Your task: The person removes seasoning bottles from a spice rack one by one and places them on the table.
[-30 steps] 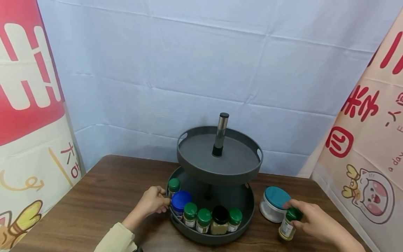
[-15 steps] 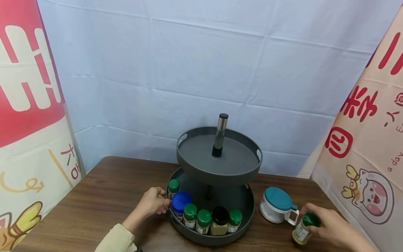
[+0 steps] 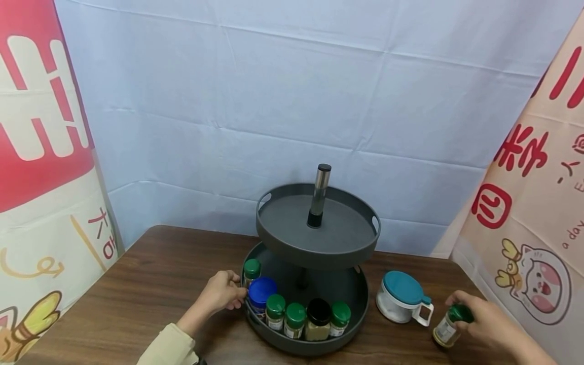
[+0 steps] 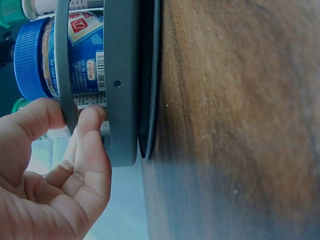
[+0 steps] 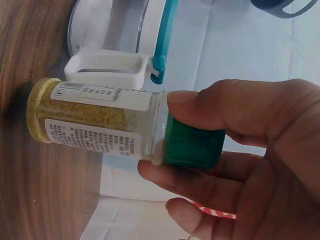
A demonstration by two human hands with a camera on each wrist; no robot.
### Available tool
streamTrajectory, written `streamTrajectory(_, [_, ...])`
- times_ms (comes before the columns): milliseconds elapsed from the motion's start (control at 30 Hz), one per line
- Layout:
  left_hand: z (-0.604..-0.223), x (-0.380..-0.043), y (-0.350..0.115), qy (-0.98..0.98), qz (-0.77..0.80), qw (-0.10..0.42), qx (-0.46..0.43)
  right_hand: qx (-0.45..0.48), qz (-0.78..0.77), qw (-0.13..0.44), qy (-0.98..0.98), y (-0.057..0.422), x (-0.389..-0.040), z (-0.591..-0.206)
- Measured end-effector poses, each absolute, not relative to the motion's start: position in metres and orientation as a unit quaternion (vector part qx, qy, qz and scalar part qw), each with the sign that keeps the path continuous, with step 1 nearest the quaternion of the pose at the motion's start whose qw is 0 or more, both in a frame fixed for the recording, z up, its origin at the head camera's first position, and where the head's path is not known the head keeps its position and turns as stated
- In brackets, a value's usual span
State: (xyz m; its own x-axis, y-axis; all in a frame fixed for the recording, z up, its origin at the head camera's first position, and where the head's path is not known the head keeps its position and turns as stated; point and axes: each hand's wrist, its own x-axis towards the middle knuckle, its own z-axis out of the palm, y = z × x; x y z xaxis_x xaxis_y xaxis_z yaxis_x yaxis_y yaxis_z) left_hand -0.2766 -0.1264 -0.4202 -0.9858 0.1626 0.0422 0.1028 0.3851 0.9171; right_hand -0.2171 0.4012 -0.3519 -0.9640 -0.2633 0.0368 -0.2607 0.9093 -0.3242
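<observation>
Pale blue cloth (image 3: 274,101) and a banner (image 3: 529,213) reading "a day" enclose my table (image 3: 182,279). My left hand (image 3: 222,291) pinches the lower rim (image 4: 61,50) of the 2-tier rack (image 3: 292,218); right of it stands a pot (image 3: 394,308). Only the left wrist view shows the barcode (image 4: 101,71) of the blue jar (image 4: 82,55). Near the pot, my right hand (image 3: 485,317) grips a spice bottle (image 5: 107,116), its 2 labels (image 5: 95,137) too blurred to read.

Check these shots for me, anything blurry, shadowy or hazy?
Left wrist: the tabletop looks soft, with a bluish haze low down. Right wrist: a dark shadow lies by the base of the held jar. Head: the jar's label is too blurred to read.
</observation>
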Motion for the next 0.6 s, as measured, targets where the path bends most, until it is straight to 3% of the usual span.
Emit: streamTrajectory(600, [-0.422,-0.277,-0.126,0.833,0.547,0.026,0.078,-0.088,-0.161,0.013,0.983,0.406,-0.232,-0.356])
